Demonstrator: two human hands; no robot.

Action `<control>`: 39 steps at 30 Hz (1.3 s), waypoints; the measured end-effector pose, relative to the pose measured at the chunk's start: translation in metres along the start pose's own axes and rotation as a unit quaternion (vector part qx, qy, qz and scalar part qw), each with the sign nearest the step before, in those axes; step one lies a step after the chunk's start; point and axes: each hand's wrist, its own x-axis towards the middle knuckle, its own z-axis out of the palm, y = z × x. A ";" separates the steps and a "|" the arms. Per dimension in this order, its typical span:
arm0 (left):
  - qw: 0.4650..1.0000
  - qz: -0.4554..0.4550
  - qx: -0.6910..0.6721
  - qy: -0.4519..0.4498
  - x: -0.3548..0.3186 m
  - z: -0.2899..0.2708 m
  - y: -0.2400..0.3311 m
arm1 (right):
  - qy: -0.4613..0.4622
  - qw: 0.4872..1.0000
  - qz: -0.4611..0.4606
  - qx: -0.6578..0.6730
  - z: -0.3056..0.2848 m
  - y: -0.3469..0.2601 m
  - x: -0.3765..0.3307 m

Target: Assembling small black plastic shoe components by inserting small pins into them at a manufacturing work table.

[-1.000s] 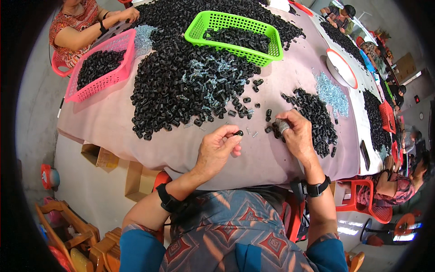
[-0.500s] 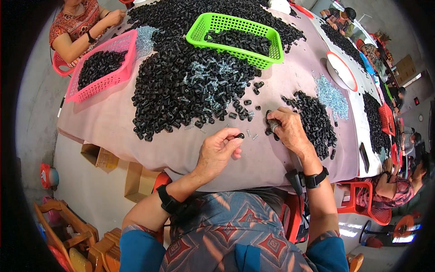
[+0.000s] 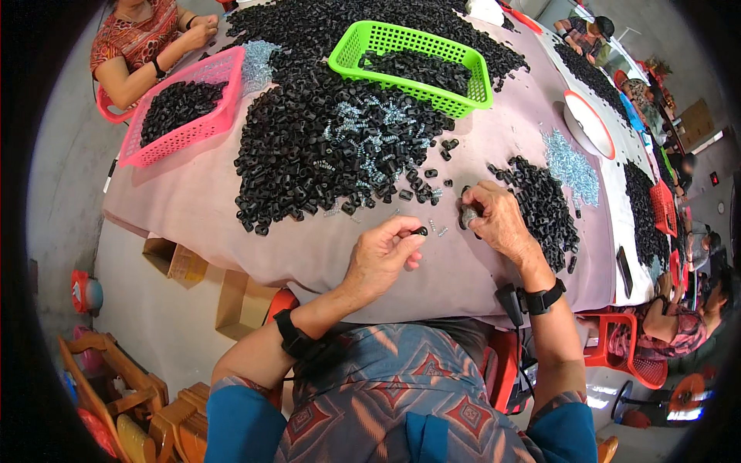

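The left hand (image 3: 384, 253) pinches a small black cap (image 3: 421, 231) between thumb and fingertips, close to the near edge of the surface (image 3: 193, 208). The right hand (image 3: 494, 220) is closed around a few small parts, just beside a smaller black heap (image 3: 544, 208) toward the right edge. Bare cloth lies between the hands and the big black pile (image 3: 324, 147); the green basket (image 3: 413, 65) and pink basket (image 3: 185, 108) sit farther back.

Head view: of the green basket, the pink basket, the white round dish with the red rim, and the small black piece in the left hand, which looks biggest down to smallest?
1. Green basket
2. Pink basket, nearly alike; nearness to the camera makes this unsure
3. White round dish
4. Small black piece in the left hand
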 end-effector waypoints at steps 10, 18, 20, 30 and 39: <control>1.000 0.001 0.011 -0.021 0.001 0.001 0.003 | -0.036 0.905 0.081 0.416 0.019 -0.045 -0.013; 0.999 -0.014 0.002 -0.031 -0.001 0.001 0.003 | -0.070 0.950 0.079 0.293 0.015 -0.057 -0.014; 0.999 -0.015 0.004 -0.030 -0.003 0.001 0.002 | -0.070 0.953 0.064 0.288 0.017 -0.056 -0.014; 0.976 0.077 0.204 0.027 -0.011 0.010 0.013 | -0.022 0.948 0.023 0.315 0.024 -0.062 -0.016; 0.994 0.023 0.104 -0.027 -0.001 0.007 0.009 | -0.044 0.948 0.016 0.314 0.011 -0.058 -0.020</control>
